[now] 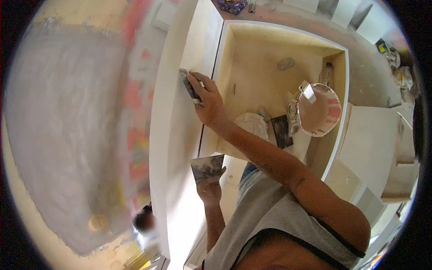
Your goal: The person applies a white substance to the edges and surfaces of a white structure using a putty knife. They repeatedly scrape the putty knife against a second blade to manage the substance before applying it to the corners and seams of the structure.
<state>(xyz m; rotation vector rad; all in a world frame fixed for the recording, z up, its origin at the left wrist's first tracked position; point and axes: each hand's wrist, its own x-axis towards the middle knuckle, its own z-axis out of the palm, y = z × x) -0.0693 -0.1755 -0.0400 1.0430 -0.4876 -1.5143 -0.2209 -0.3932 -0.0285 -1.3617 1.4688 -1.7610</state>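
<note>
Nearest of all, the person's grey sleeveless shirt (279,220) fills the lower right of the view, with both bare arms reaching away from it. Low and left of centre, the left hand (209,189) is closed around the handle of a wide putty knife (207,166), whose grey-smeared blade is held flat just beside the near edge of a white cabinet panel (180,148). That panel runs from near to far up the middle of the scene, its face pale and freshly coated.

Farther along it, the right hand (208,101) grips a smaller scraper (189,83), fingers wrapped over the tool and its blade pressed against the panel's face near the far end. Left of the panel stands a grey plastered wall (63,126) with patches of red showing, all of it blurred.

Right of the right arm, an open wooden cabinet box (270,49) lies with its bare interior facing up. Inside it, near the arm, lie a crumpled white rag (252,123) and a dark flat piece (282,130), and just right of those a round bucket (320,110) of pale filler. Beyond the box, the dusty floor (364,76) holds white boards and scattered odds.
</note>
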